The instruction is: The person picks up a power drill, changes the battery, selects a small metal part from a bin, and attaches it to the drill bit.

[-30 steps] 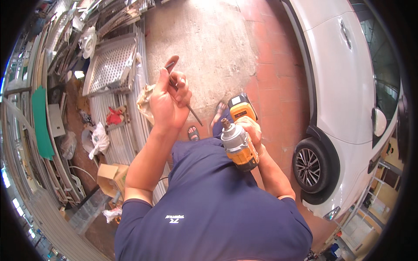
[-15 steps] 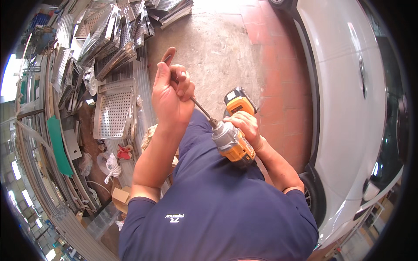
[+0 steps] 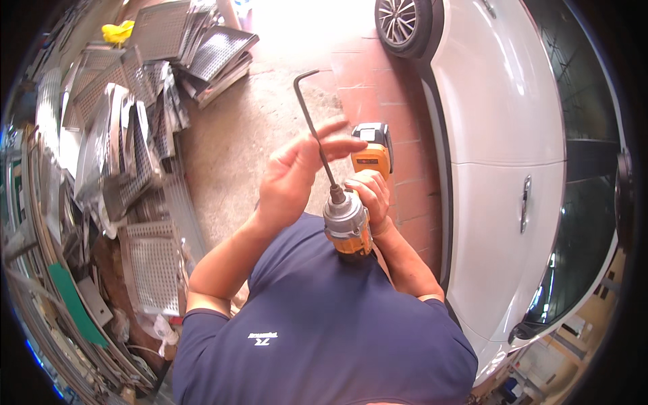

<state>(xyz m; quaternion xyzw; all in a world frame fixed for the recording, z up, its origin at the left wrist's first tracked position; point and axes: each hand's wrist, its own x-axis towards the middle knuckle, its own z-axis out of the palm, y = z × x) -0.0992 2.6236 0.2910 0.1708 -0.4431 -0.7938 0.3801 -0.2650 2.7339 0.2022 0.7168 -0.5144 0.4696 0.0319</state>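
Note:
My right hand (image 3: 371, 196) grips the handle of a yellow-and-black cordless impact driver (image 3: 345, 223), its battery pointing away from me. In the driver's chuck sits a long dark rod with a bent tip, like an L-shaped hex key (image 3: 306, 108), standing up and leaning left. Beside the rod is my left hand (image 3: 290, 175), its fingers stretched toward the battery. The rod crosses over those fingers, and whether they touch it I cannot tell. The left thumb is hard to make out.
A white car (image 3: 499, 135) with a dark wheel (image 3: 403, 23) stands close on my right. To the left lie stacked perforated metal trays (image 3: 152, 263), long metal profiles and a green strip (image 3: 75, 304). Red tiles (image 3: 412, 175) border bare concrete (image 3: 223, 162).
My left hand has moved right and its curled fingers have straightened. The rod's bent end now shows fully, rising past the hand. The view has shifted, bringing the car's wheel further in.

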